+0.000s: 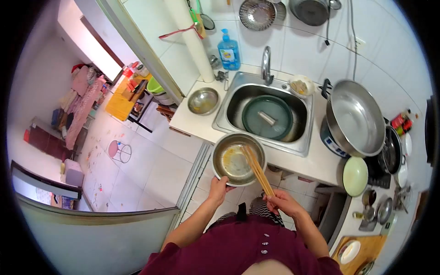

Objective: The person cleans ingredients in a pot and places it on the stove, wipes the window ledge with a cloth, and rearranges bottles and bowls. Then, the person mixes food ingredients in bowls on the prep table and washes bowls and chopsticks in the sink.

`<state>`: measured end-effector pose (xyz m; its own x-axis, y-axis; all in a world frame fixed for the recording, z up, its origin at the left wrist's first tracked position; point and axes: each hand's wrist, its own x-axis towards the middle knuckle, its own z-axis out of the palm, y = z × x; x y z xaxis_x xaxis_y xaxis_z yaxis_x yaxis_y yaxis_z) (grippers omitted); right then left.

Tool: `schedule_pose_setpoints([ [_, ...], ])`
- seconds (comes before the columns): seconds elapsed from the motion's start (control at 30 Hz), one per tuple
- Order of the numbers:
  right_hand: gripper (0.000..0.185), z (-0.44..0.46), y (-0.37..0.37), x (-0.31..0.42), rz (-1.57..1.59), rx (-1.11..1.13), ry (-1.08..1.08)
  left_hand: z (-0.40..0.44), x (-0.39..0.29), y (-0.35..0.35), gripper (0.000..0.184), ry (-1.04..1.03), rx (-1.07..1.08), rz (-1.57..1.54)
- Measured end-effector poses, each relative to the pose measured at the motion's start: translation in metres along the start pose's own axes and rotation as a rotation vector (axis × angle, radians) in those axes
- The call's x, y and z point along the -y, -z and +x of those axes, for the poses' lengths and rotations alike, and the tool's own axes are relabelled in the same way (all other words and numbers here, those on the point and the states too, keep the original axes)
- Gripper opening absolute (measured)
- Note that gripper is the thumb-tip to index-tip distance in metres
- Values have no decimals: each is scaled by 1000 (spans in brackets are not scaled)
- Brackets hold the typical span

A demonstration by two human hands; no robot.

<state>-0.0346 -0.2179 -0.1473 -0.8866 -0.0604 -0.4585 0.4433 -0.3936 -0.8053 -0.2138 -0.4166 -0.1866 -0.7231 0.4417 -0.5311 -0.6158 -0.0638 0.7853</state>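
My left hand [218, 190] grips the near left rim of a steel bowl [238, 136], held in front of the sink's edge. Yellowish residue streaks the inside of the bowl. A bundle of wooden chopsticks [259, 173] is in my right hand [280, 202], closed round the lower ends. The chopsticks' far tips reach into the bowl. Just beyond is the sink [300, 137], with a green basin [275, 101] of water in it. Inside that basin lies a small metal cylinder [266, 118].
A second steel bowl [203, 101] stands left of the sink, below a blue soap bottle [228, 51]. The faucet [266, 64] rises behind the sink. A small bowl [301, 86], a large steel pan [357, 117] and a pale green bowl [355, 176] are to the right.
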Motion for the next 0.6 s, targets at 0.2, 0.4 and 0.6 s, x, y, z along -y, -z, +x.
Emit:
schedule_pose_setpoints([
  [0.2, 27, 83, 19, 63, -127, 145, -125, 40, -37, -6, 30, 9, -56, -30],
  [0.4, 36, 137, 5, 114, -91, 95, -29, 93, -109, 14, 25, -92, -70, -67],
  [0.6, 47, 167, -20, 129, 278, -129, 230, 176, -159, 57, 29, -199, -54, -107],
])
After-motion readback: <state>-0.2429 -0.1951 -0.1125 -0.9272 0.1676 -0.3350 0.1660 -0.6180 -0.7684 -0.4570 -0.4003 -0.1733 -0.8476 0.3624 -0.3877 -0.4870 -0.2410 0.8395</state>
